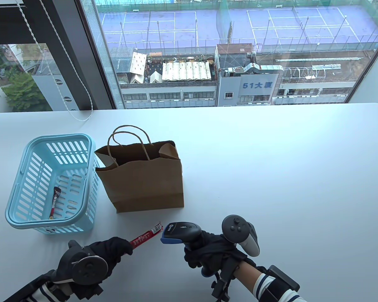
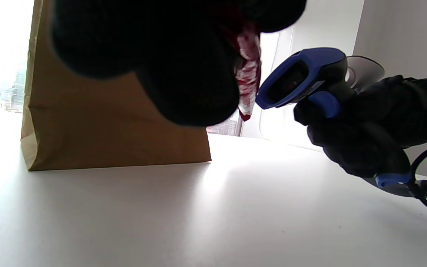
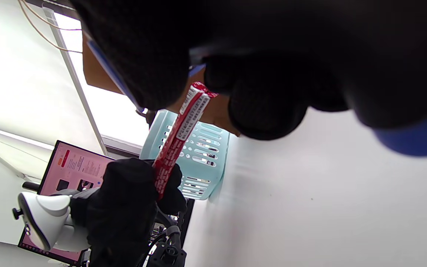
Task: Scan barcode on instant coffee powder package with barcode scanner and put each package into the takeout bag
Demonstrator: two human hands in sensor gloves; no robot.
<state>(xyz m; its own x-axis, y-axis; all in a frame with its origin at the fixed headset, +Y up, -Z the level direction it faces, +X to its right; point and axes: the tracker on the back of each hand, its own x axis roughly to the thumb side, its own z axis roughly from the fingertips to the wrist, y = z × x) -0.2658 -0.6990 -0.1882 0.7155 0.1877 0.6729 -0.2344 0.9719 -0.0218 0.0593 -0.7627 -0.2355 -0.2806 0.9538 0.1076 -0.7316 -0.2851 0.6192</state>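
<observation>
— So, starting at the left of the table view: what sits there?

— You have a light blue basket at the left of the white table, and one coffee stick lies inside it against the near wall. Just to its right stands the brown takeout bag, upright, mouth open, handles up.

— And your left hand?

— Your left hand is at the lower left of centre, above the table. Its fingertips pinch the near end of a red stick package, which slants up and to the right. The right wrist view shows its printed white strip facing the scanner.

— What about the right side?

— Your right hand is curled round the handle of the barcode scanner, at the lower middle. The scanner's blue nose points left at the far tip of the stick; the two are very near, and I cannot tell whether they touch. Both sit in front of the bag, lower in frame.
</observation>
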